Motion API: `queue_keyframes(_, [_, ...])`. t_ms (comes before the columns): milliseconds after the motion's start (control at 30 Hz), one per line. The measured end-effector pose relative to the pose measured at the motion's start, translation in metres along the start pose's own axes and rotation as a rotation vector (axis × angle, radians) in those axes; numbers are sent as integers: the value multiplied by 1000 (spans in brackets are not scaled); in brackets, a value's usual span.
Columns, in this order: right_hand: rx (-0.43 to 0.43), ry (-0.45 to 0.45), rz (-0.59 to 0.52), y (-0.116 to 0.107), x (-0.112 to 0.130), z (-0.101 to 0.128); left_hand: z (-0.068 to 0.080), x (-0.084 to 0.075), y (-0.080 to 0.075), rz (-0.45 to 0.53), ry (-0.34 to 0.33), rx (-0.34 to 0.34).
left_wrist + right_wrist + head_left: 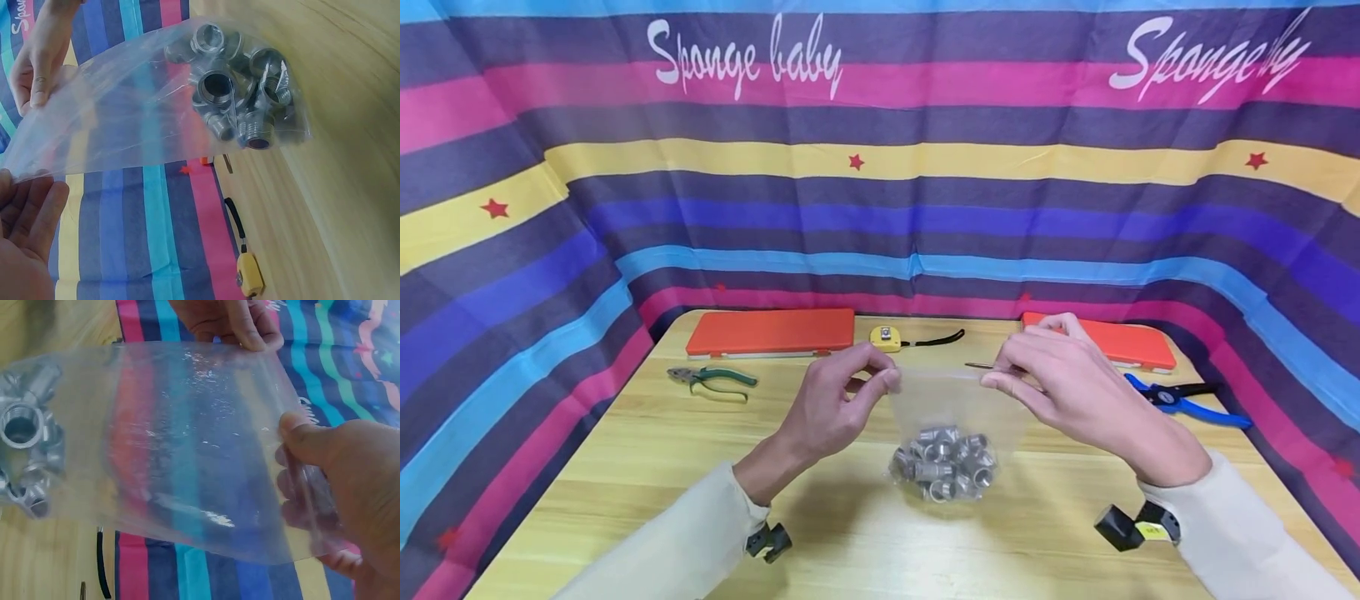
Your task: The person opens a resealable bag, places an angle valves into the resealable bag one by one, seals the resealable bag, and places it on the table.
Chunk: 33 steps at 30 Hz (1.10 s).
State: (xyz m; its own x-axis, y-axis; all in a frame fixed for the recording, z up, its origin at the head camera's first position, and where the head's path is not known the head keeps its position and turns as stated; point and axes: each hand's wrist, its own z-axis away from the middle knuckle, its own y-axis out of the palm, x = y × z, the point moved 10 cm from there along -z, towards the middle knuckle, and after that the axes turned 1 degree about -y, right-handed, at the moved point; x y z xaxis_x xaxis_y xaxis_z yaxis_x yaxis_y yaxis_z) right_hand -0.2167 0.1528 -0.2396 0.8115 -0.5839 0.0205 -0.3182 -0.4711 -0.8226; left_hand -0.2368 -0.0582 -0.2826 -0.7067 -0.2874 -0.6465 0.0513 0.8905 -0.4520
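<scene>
A clear plastic bag [958,400] hangs above the table with several threaded metal pipe fittings [942,465] gathered at its bottom. My left hand [838,400] pinches the bag's top left corner between thumb and fingers. At the top right, my right hand [1067,383] grips the bag's top edge. The right wrist view shows the right thumb [306,440] on the near face of the bag [187,450], its other fingers behind the film. Both hands and the fittings [219,87] also appear in the left wrist view.
Behind the bag, a yellow tape measure [885,338] lies between two orange cases [771,332]. Green-handled pliers [711,377] lie on the left, a blue-handled tool [1187,402] on the right. A thin dark rod [979,365] shows beside the right hand. A striped cloth [880,217] surrounds the table.
</scene>
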Motion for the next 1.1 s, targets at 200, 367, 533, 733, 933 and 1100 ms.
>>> queue_keyframes(200, [-6,-23,-10,-8,-8,10,0,3,-2,-8,-6,-14])
queue_keyframes(367, [-18,28,42,-13,-18,18,-1,4,-1,-4,-12,-15])
queue_keyframes(533, [-41,35,46,-17,-22,23,-3,5,0,6,-36,-15])
queue_keyframes(733, [-6,-20,-51,-17,-23,31,-4,7,0,6,-60,-13])
queue_keyframes(933, [-4,8,-38,-21,-31,40,-4,8,-1,9,-71,-19])
queue_keyframes(1100, [-71,46,10,-25,-36,44,-4,8,0,18,-75,-17])
